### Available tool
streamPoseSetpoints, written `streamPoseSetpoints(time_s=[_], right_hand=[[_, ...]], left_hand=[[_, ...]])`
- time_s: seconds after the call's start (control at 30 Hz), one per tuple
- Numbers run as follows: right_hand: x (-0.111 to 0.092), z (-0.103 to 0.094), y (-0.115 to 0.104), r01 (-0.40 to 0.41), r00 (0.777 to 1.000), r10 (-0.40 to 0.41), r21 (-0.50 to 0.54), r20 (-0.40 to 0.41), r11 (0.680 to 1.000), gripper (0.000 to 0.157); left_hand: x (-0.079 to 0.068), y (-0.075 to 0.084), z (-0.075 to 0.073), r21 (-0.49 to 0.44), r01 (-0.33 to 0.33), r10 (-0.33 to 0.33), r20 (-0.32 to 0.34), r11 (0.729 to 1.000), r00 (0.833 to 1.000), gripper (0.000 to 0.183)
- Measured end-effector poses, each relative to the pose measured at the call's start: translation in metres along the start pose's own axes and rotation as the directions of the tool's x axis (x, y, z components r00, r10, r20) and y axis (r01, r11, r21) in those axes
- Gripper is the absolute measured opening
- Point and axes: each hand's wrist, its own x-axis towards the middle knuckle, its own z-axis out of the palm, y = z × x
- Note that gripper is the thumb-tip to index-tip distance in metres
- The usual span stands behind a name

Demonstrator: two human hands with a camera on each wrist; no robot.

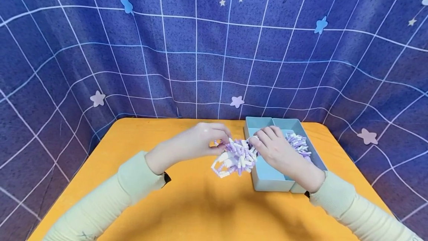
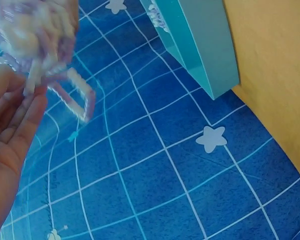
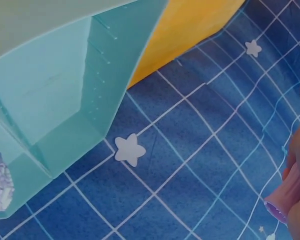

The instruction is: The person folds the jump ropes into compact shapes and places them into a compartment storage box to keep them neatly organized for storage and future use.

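A bundle of purple-and-white bumpy strands [image 1: 241, 155] hangs above the table between my two hands, several strands looping out to its left. My left hand [image 1: 204, 140] pinches a strand at the bundle's left side; in the left wrist view the bundle [image 2: 35, 37] is blurred and the fingers [image 2: 35, 107] meet on a pale strand. On the other side my right hand [image 1: 275, 148] grips the bundle's top right, its fingertips partly hidden. A pinkish-purple tube-shaped piece [image 3: 282, 202] sticks out of that hand in the right wrist view.
Behind and below my right hand stands a light-blue divided box [image 1: 272, 186] on the orange table [image 1: 187, 203]. Another purple-and-white bundle [image 1: 297, 144] lies in its right compartment. A blue gridded curtain [image 1: 214, 66] with stars surrounds the table's back and sides.
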Motion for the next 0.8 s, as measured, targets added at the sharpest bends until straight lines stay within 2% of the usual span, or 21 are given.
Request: streamPoseSetpoints(time_s=[0.13,0.27,0.43,0.53,0.63,0.8], right_hand=[[-0.0021,0.0012,0.001,-0.033,0.999,0.032,0.016,0.028,0.999,0.028],[-0.0022,0.0012,0.0022,-0.034,0.999,0.033,0.02,0.039,0.999,0.029],[-0.0019,-0.0004,0.0029,-0.03,0.998,0.03,0.01,0.051,0.999,0.031],[-0.0018,0.001,0.0019,-0.02,0.998,0.019,0.004,0.062,1.0,0.031],[-0.0019,0.0028,0.0001,-0.002,0.998,0.001,0.01,0.068,1.0,0.031],[-0.0012,0.003,-0.0025,-0.002,0.996,-0.001,0.034,0.084,0.999,0.025]], left_hand=[[0.0022,0.0037,0.0002,0.059,0.033,-0.033,-0.004,0.998,0.999,0.014],[0.0056,0.0052,-0.0015,0.085,0.046,-0.045,-0.017,0.995,0.999,0.009],[0.0074,0.0053,-0.0057,0.011,0.07,-0.07,-0.006,0.998,0.998,0.008],[0.0082,0.0048,-0.0068,-0.032,0.099,-0.098,0.028,0.995,0.995,0.008],[0.0086,0.0044,-0.007,-0.039,0.121,-0.119,0.05,0.992,0.992,0.008],[0.0069,0.0046,-0.007,-0.029,0.145,-0.144,0.05,0.989,0.988,0.012]])
